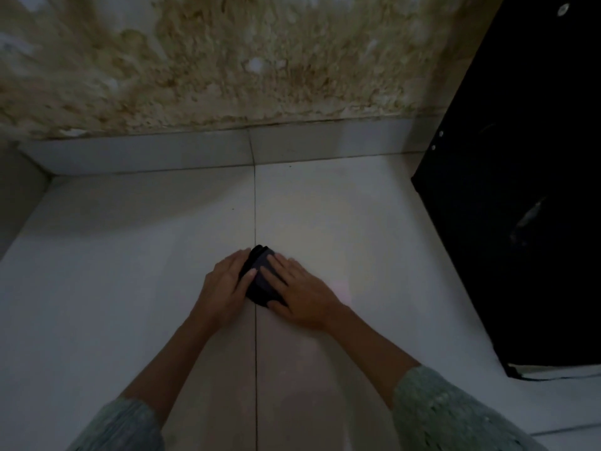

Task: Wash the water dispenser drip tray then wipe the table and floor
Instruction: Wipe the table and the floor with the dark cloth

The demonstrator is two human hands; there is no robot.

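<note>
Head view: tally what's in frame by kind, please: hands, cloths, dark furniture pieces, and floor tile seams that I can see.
Hands: 2, the left hand and right hand, both pressing on the cloth
Dark cloth: 1, folded, on the white tiled floor
Black cabinet: 1, at the right
Long floor tile seam: 1, running under the cloth
Total: 5

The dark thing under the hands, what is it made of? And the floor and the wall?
The dark cloth looks like soft fabric: it bunches in folds under the left hand and right hand. The floor seems to be smooth pale tile, with thin straight joint lines. The wall looks like rough, stained, flaking plaster or paint; which one is hard to tell.
</note>
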